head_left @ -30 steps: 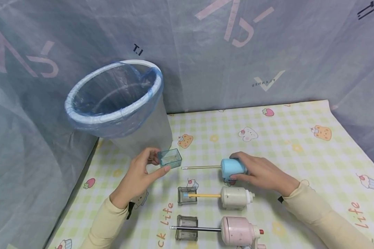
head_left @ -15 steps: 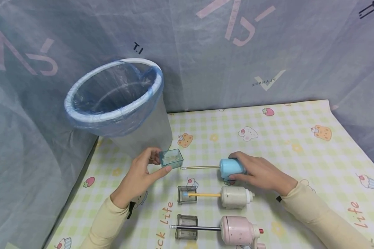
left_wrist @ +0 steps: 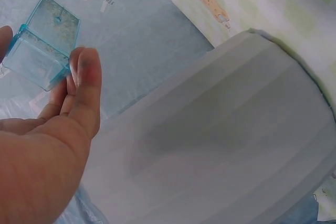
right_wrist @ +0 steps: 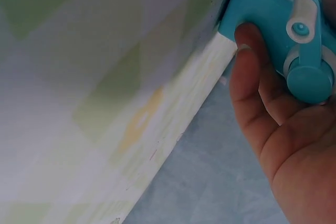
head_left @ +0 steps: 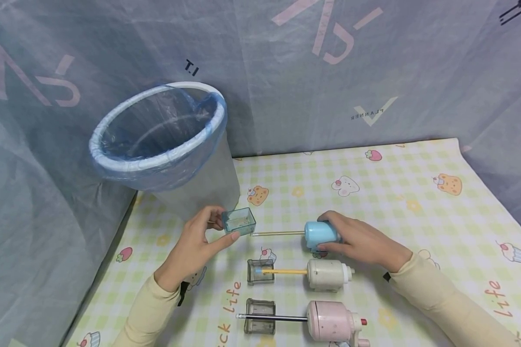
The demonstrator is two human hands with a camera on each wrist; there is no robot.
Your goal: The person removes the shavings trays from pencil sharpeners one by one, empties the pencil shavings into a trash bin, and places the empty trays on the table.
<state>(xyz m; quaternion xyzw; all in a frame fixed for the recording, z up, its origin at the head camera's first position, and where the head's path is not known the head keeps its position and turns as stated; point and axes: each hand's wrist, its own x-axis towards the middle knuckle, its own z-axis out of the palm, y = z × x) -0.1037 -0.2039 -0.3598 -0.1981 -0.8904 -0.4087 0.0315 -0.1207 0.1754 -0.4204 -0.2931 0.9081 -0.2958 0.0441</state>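
My left hand pinches a clear teal shavings drawer between thumb and fingers, beside the bin. Specks of shavings cling inside the drawer, also visible in the left wrist view, where the drawer looks see-through. My right hand grips a blue crank pencil sharpener from its crank side. A pencil sticks out leftward from that sharpener, its end close to the drawer. In the right wrist view the blue sharpener shows its crank handle and a penguin-like print.
A white bin with a blue liner stands at the back left. Nearer me lie a grey-white sharpener with a yellow pencil, and a pink sharpener with a black pencil. Grey drawers lie under both pencils.
My right hand and the blue sharpener have shifted slightly left. My left hand has brought the drawer a touch rightward; both grips stay the same.
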